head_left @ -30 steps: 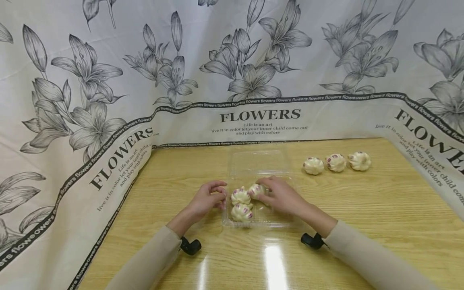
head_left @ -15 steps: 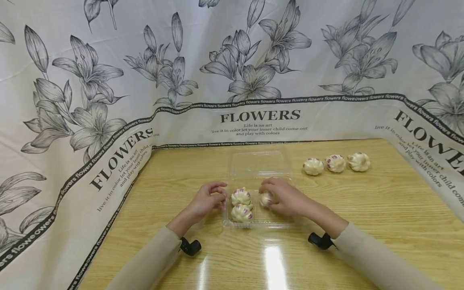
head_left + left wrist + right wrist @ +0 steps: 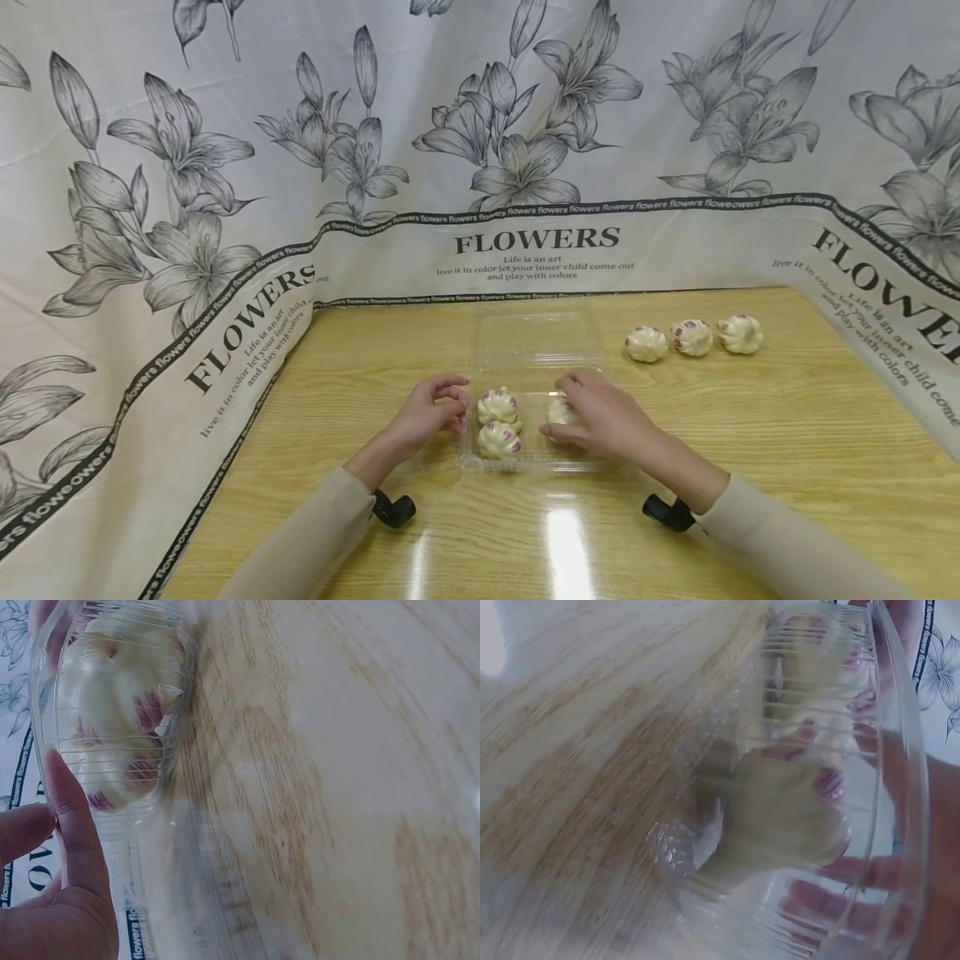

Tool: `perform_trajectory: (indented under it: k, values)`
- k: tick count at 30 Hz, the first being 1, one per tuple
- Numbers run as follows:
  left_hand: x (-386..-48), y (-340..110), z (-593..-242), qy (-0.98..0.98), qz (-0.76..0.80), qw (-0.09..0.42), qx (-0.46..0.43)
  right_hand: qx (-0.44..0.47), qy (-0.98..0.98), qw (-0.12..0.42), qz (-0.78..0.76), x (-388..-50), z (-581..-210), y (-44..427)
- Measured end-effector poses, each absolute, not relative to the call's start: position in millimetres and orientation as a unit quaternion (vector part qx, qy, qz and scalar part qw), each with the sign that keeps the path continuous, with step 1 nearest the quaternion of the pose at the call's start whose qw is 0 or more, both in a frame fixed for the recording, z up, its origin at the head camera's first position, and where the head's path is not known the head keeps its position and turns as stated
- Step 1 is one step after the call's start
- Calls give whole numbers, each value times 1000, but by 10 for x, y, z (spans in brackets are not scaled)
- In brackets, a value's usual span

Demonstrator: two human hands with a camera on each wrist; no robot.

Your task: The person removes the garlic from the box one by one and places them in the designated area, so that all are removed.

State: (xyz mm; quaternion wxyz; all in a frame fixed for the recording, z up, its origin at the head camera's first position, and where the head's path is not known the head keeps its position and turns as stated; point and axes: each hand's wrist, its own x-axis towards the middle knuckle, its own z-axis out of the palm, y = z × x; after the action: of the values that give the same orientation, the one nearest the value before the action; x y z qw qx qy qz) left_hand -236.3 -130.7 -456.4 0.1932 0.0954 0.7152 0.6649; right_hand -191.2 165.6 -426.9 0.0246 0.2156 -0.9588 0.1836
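Note:
A clear plastic clamshell container [image 3: 536,463] lies with its lid [image 3: 532,337] folded back on the wooden table. Two white garlic bulbs with purple streaks, a rear one [image 3: 497,406] and a front one [image 3: 498,441], sit in its left part. My right hand [image 3: 603,412] grips a third garlic bulb [image 3: 559,410] in the right part; the right wrist view shows that bulb [image 3: 780,806] through the clear wall, fingers behind it. At the left wall, my left hand [image 3: 423,414] pinches the container's rim; thumb and finger [image 3: 75,817] show against that edge in the left wrist view.
Three more garlic bulbs stand in a row at the back right: a left one [image 3: 646,343], a middle one [image 3: 692,337] and a right one [image 3: 741,333]. A flower-printed cloth [image 3: 536,258] encloses the table's back and sides.
My right hand has carried its garlic bulb rightward, away from the two left bulbs, into the container's right part. The left hand has stayed at the left rim.

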Motion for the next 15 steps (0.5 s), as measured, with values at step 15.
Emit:
perform_trajectory:
  k: [15]
  values:
    - [-2352,-1308,-4552,713,667,193,95,246,-956,18,156,-1883,-4246,1660]
